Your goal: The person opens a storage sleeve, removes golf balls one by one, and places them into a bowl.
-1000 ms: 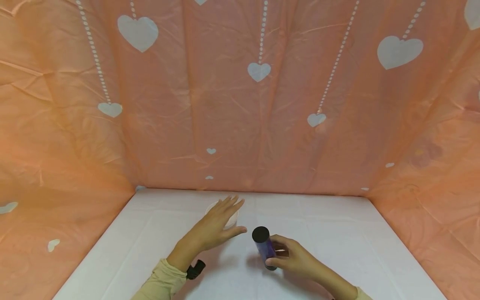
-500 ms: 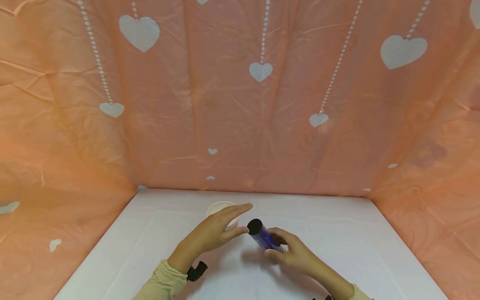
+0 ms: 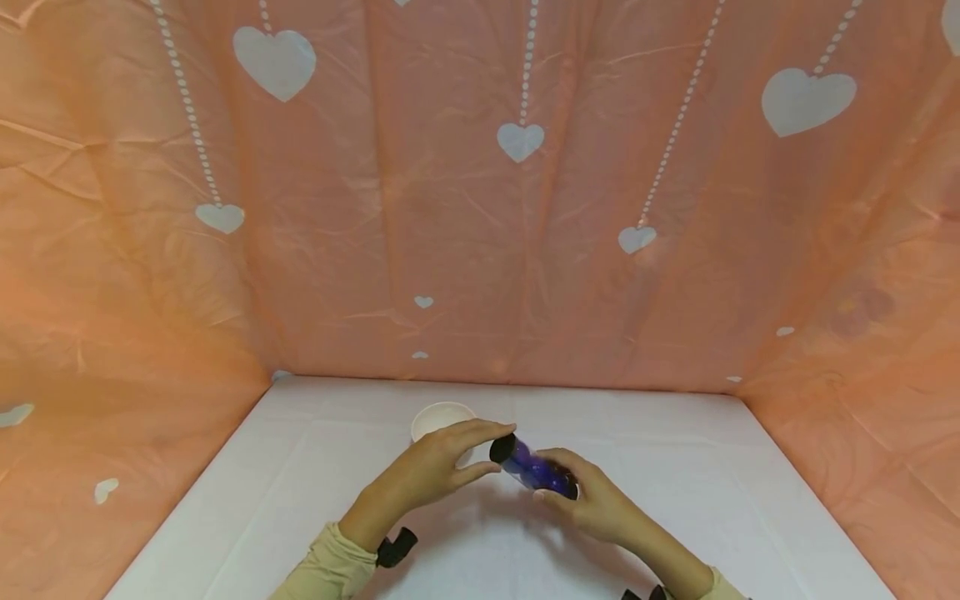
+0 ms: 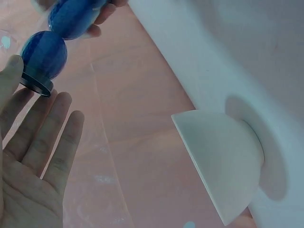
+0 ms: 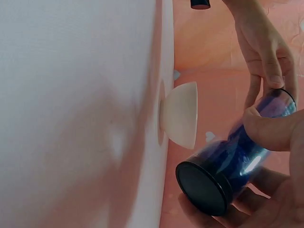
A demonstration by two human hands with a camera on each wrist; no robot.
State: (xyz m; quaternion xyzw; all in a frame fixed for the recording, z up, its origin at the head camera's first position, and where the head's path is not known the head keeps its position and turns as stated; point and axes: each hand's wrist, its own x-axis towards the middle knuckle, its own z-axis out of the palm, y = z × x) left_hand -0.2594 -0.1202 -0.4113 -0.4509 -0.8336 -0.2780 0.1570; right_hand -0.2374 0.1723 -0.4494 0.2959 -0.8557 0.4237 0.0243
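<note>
My right hand [image 3: 600, 504] grips a clear tube [image 3: 536, 471] with rounded blue-purple shapes inside, thumb on the near side and fingers curled round the other. I hold the tube slantwise above the white table [image 3: 660, 454], its left end raised and leaning far, its right end lower. That lower end wears a black base [image 5: 202, 189]; the raised one has a black cap [image 3: 503, 448]. My left hand [image 3: 427, 467] is at this cap, its fingers long and nearly straight, the thumb spread wide below them; in the left wrist view the thumb reaches the cap's edge. Beyond my left hand, to the far left of the tube, a white bowl [image 3: 442, 412] stands upright on the table, partly hidden behind my hand. An orange backdrop [image 3: 450, 208] with pale hearts rises at the far edge.
</note>
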